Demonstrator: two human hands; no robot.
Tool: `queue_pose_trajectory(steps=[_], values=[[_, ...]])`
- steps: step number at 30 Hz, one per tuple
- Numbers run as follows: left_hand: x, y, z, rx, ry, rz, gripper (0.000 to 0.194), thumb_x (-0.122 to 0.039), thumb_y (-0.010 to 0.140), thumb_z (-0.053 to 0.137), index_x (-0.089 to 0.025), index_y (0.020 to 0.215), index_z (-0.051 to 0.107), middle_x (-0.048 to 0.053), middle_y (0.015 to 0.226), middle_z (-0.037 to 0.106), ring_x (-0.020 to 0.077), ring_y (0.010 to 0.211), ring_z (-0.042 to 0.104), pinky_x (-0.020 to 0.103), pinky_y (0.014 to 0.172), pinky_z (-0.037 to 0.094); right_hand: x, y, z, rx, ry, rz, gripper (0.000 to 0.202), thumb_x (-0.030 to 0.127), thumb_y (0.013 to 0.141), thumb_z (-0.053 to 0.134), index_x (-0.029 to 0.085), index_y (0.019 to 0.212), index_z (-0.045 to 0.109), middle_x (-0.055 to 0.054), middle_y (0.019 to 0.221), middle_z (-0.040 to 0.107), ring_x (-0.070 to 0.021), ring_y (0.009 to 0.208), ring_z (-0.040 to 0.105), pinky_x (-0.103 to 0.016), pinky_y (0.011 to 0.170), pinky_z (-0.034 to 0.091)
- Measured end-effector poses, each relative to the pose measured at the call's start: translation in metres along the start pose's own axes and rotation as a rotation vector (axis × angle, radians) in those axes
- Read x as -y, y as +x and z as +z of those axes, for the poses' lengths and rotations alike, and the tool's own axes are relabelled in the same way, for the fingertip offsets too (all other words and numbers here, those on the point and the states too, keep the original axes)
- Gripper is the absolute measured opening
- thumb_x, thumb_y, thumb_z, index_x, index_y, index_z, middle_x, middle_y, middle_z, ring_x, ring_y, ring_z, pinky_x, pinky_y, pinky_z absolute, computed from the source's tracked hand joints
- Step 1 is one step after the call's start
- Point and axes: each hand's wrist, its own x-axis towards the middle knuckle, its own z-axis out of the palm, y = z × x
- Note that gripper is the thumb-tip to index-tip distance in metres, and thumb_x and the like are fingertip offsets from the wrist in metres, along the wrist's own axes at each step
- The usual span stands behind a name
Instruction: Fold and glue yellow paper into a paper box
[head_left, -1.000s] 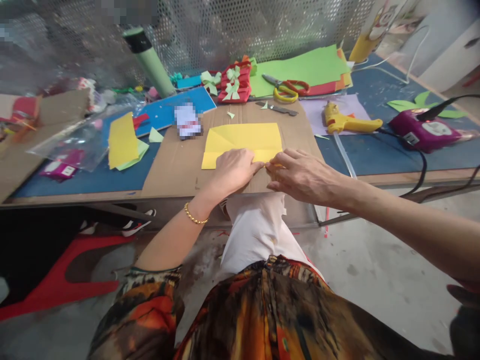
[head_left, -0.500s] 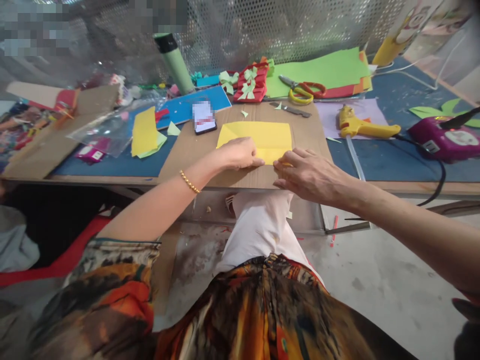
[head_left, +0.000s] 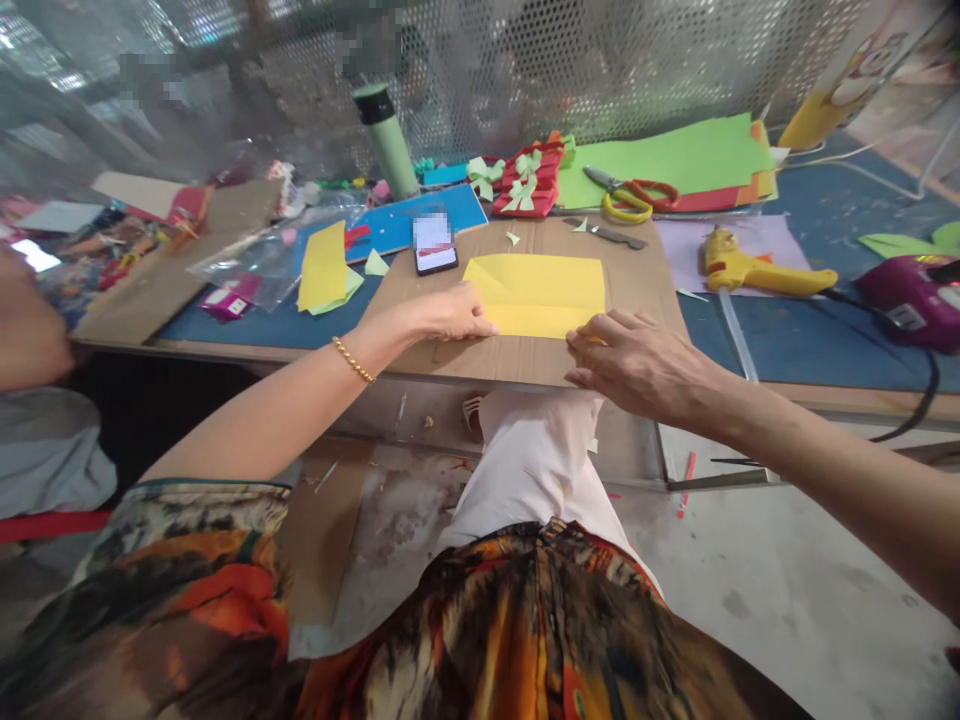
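Note:
A creased yellow sheet (head_left: 536,290) lies on a brown cardboard piece (head_left: 420,355) at the table's front edge. At the sheet's lower left corner is my left hand (head_left: 457,312), its fingers bent together and gripping the paper's edge. My right hand (head_left: 630,355) has its thumb and fingers closed on the lower right corner. Between the two hands the near edge of the sheet shows, with a faint crease running across just above it.
Behind the sheet are a phone (head_left: 435,243), scissors (head_left: 630,196), a dark blade (head_left: 619,238) and red folded paper (head_left: 529,180). A yellow glue gun (head_left: 765,272) lies at right, a green bottle (head_left: 388,140) stands at back. Another person's arm (head_left: 30,325) shows at far left.
My left hand has slid left along the sheet's near edge to its corner, uncovering more of the paper. The whole view has shifted, and another person's arm has come into sight at left.

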Motion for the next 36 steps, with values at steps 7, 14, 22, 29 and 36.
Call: queue_pose_trajectory(steps=[7,14,22,29,36], values=[[0.026,-0.002,-0.010,0.000,-0.041,-0.094,0.045,-0.026,0.080,0.077,-0.022,0.044,0.051,0.000,0.049,0.050,0.0140,0.050,0.042,0.035,0.060,0.032,-0.002,-0.002,0.003,-0.005,0.027,0.012,0.029,0.037,0.111,0.052,0.017,0.114,0.073,-0.016,0.111,0.072,-0.0282,0.098,0.064,-0.039,0.082,0.047],[0.060,-0.010,-0.028,-0.026,0.060,-0.155,0.047,-0.030,0.081,0.077,-0.024,0.045,0.047,-0.001,0.051,0.049,0.0157,0.054,0.044,0.036,0.063,0.030,0.001,-0.002,0.002,-0.025,-0.031,-0.004,0.032,0.039,0.113,0.051,0.015,0.113,0.072,-0.015,0.107,0.071,-0.0276,0.094,0.063,-0.039,0.083,0.048],[0.033,-0.015,0.013,-0.349,0.199,0.091,0.034,-0.029,0.095,0.059,-0.023,0.063,0.053,0.003,0.068,0.057,0.0186,0.068,0.047,0.036,0.070,0.029,0.001,-0.002,0.002,-0.049,-0.051,-0.026,0.031,0.036,0.113,0.051,0.014,0.115,0.072,-0.016,0.108,0.071,-0.0268,0.093,0.063,-0.039,0.083,0.048],[0.044,0.001,0.002,-0.118,0.160,0.034,0.042,-0.032,0.089,0.069,-0.023,0.057,0.044,-0.001,0.063,0.049,0.0153,0.061,0.043,0.035,0.063,0.027,0.002,-0.003,0.002,-0.092,-0.055,-0.053,0.032,0.034,0.114,0.048,0.014,0.111,0.072,-0.014,0.103,0.069,-0.0257,0.089,0.061,-0.038,0.082,0.047],[0.052,-0.005,-0.014,-0.086,0.267,-0.061,0.045,-0.032,0.088,0.071,-0.023,0.055,0.042,-0.001,0.061,0.046,0.0165,0.060,0.045,0.035,0.062,0.030,0.002,-0.006,0.009,-0.133,-0.071,-0.033,0.031,0.036,0.114,0.049,0.014,0.112,0.071,-0.013,0.103,0.068,-0.0269,0.089,0.061,-0.038,0.080,0.047]])
